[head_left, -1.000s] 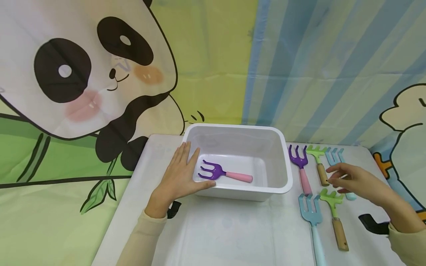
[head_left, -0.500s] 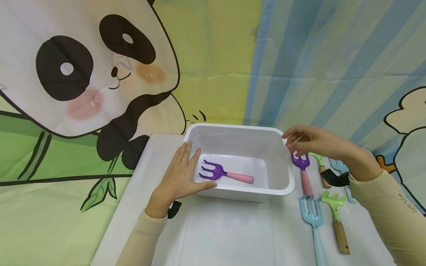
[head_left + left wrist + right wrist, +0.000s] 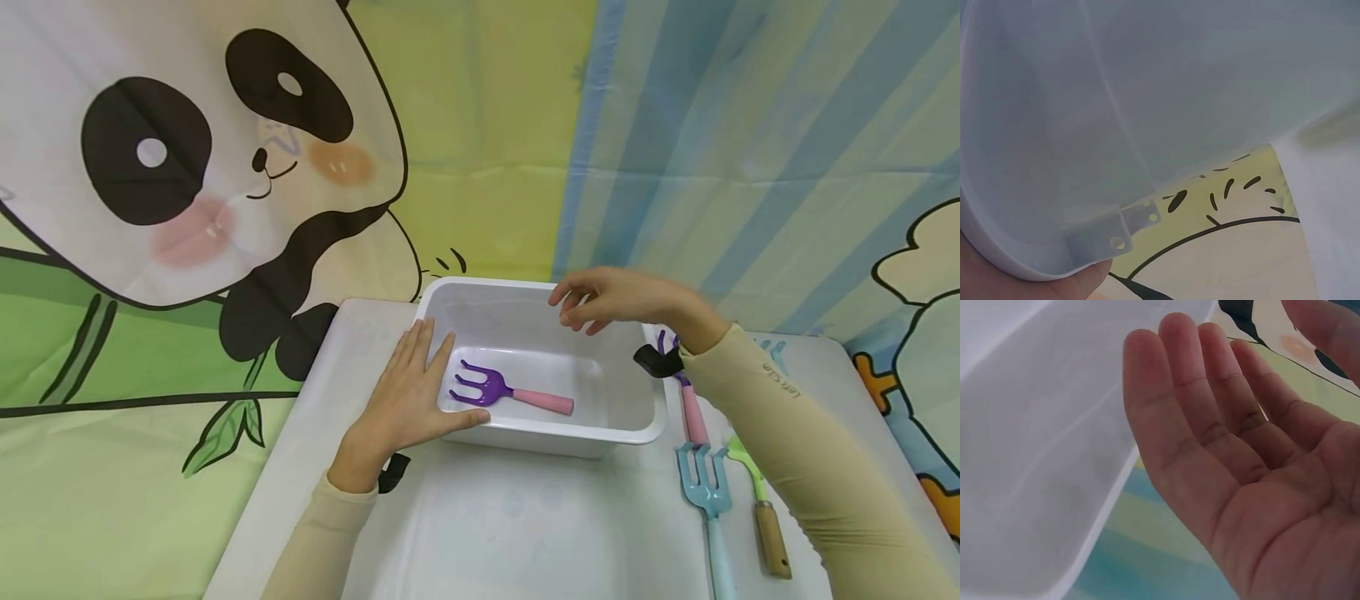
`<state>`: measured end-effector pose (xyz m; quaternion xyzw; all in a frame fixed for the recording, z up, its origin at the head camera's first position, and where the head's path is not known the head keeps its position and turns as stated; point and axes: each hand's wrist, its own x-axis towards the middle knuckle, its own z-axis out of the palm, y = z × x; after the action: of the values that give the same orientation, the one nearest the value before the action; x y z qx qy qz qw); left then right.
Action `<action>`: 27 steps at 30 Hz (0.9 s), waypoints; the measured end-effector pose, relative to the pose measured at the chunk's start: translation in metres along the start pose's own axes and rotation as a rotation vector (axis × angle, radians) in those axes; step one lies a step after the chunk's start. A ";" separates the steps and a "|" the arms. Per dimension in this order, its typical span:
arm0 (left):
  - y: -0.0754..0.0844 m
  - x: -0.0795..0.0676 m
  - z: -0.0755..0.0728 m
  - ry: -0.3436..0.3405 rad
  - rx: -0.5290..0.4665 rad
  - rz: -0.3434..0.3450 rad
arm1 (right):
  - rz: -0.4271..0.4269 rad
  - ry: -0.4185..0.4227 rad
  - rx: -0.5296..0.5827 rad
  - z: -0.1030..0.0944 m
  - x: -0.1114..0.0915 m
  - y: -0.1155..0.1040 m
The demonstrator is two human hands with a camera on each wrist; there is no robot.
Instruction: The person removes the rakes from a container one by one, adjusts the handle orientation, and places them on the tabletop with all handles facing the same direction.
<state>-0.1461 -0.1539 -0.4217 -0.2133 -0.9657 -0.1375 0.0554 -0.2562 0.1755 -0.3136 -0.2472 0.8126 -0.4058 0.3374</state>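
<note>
On the table stands a white plastic bin [image 3: 573,433], and in it lies a hand fork [image 3: 543,401] with purple tines and a pink handle. My left hand [image 3: 405,396] rests on the bin's left front corner, fingers straight and spread, thumb along the front rim. In the left wrist view, part of that hand [image 3: 1088,281] shows against the rim. Over the back right of the bin hovers my right hand [image 3: 618,296], holding nothing. Its fingers [image 3: 1182,381] are loosely extended in the right wrist view. My right forearm hides part of the tools beside the bin.
Right of the bin lie another purple hand fork with a pink handle [image 3: 694,414], a light blue fork [image 3: 705,492] and a green rake with a wooden handle [image 3: 770,533]. Light blue tines [image 3: 777,354] show behind my sleeve. A printed cloth [image 3: 487,167] hangs behind the table.
My right hand has moved left from above the tools on the right to over the bin, carrying nothing. The left hand and the fork in the bin have stayed put.
</note>
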 end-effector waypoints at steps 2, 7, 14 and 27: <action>0.000 -0.001 0.000 -0.002 0.001 -0.002 | 0.002 -0.025 -0.026 0.003 0.014 0.000; -0.001 -0.001 -0.001 -0.003 0.006 -0.005 | 0.040 -0.085 -0.069 0.013 0.046 0.008; 0.002 -0.001 -0.002 -0.026 -0.012 -0.007 | 0.130 -0.149 -0.082 0.033 0.084 0.029; 0.001 0.000 -0.001 -0.024 0.008 -0.011 | 0.311 -0.242 -0.197 0.066 0.123 0.067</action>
<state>-0.1453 -0.1537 -0.4205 -0.2091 -0.9680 -0.1315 0.0440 -0.2952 0.0964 -0.4411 -0.1973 0.8302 -0.2350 0.4654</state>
